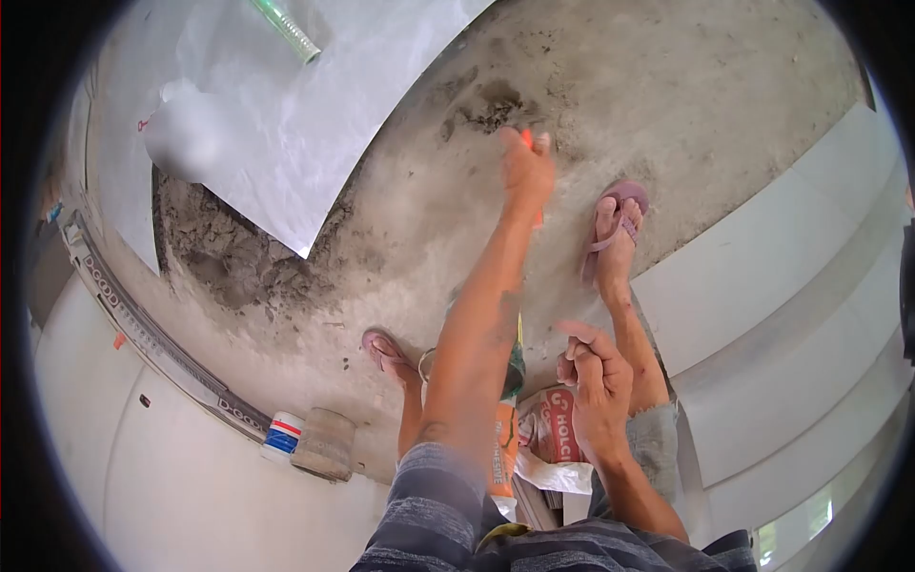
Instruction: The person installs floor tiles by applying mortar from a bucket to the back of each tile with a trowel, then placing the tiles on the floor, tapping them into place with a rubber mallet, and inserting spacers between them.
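Right, looking down from the head camera, I've got the left hand [527, 167] stretched out towards twelve o'clock over the bare concrete floor [686, 105], fingers wrapped tight round a small orange tool [526, 139]; only its tip pokes above the knuckles, so I can't tell what kind it is. At about five o'clock from it, much nearer the body, the right hand [596, 377] hangs with its fingers curled in together, forefinger bent over towards the thumb, and I can't make out whether anything is pinched there. Just below that hand lies a cement bag [548, 424]. At ten o'clock a white tile [286, 124] sits over a bed of grey mortar [229, 257]. Down at eight o'clock a long straightedge [143, 324] runs along the floor's edge, with a small blue-banded tub [283, 434] and a grey block [324, 443] touching side by side near its end.
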The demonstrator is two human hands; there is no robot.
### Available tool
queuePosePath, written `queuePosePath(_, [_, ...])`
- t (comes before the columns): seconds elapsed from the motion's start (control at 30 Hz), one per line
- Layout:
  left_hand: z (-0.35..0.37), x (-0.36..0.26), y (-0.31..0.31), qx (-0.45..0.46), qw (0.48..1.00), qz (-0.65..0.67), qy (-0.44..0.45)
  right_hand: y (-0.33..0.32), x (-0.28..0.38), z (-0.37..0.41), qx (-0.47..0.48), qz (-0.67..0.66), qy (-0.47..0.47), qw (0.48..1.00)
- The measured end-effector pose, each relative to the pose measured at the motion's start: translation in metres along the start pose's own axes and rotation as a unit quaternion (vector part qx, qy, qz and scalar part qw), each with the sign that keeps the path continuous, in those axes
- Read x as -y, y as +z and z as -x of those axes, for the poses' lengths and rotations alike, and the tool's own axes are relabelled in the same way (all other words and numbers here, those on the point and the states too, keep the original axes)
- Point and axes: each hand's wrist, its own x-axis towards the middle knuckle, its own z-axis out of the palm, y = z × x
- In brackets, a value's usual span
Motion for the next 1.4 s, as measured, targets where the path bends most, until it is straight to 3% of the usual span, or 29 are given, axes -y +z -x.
queuePosePath(0.17, [0.022, 0.071, -0.078, -0.027, 0.997, -0.067, -0.034, 0.015, -0.023, 0.002, 0.023, -0.021, -0.013, 0.999])
queuePosePath(0.43, [0.078, 0.203, -0.197, -0.056, 0.988, -0.093, -0.112, 0.042, -0.072, 0.007, 0.021, 0.179, -0.097, 0.979])
queuePosePath(0.53, [0.094, 0.288, -0.235, -0.077, 0.974, -0.156, -0.147, 0.062, -0.076, 0.014, 0.028, 0.154, -0.037, 0.987])
queuePosePath(0.63, [0.119, 0.335, -0.289, -0.080, 0.966, -0.180, -0.164, 0.069, -0.088, 0.017, 0.042, 0.188, -0.065, 0.979])
queuePosePath(0.7, [0.141, 0.361, -0.331, -0.104, 0.968, -0.130, -0.186, 0.080, -0.089, 0.022, 0.045, 0.189, -0.062, 0.979])
queuePosePath(0.77, [0.171, 0.380, -0.373, -0.156, 0.956, -0.183, -0.166, 0.079, -0.090, 0.023, 0.057, 0.235, -0.103, 0.965])
queuePosePath(0.83, [0.192, 0.383, -0.390, -0.205, 0.942, -0.233, -0.131, 0.066, -0.102, 0.015, 0.077, 0.297, -0.167, 0.937])
queuePosePath(0.9, [0.215, 0.349, -0.398, -0.217, 0.948, -0.174, -0.152, 0.059, -0.104, 0.013, 0.106, 0.289, -0.196, 0.931])
queuePosePath(1.0, [0.209, 0.390, -0.404, -0.167, 0.922, -0.138, -0.322, 0.056, -0.096, 0.021, 0.089, 0.193, -0.128, 0.969])
queuePosePath(1.13, [0.195, 0.336, -0.351, -0.285, 0.937, -0.176, -0.096, 0.042, -0.064, 0.005, 0.033, 0.118, -0.091, 0.988])
queuePosePath(1.2, [0.182, 0.367, -0.339, -0.292, 0.933, -0.101, -0.187, 0.035, -0.050, 0.014, 0.048, 0.091, -0.055, 0.993])
queuePosePath(1.23, [0.152, 0.341, -0.318, -0.296, 0.930, -0.045, -0.214, 0.029, -0.045, 0.013, 0.052, 0.102, -0.062, 0.991])
queuePosePath(1.27, [0.143, 0.313, -0.307, -0.224, 0.904, 0.112, -0.345, 0.022, -0.040, 0.011, 0.056, 0.117, -0.079, 0.988])
queuePosePath(1.37, [0.145, 0.281, -0.273, -0.253, 0.894, 0.142, -0.342, 0.002, -0.035, 0.010, 0.048, 0.063, -0.036, 0.996])
queuePosePath(1.4, [0.157, 0.265, -0.268, -0.222, 0.906, 0.132, -0.336, -0.001, -0.029, 0.006, 0.041, 0.051, -0.021, 0.998])
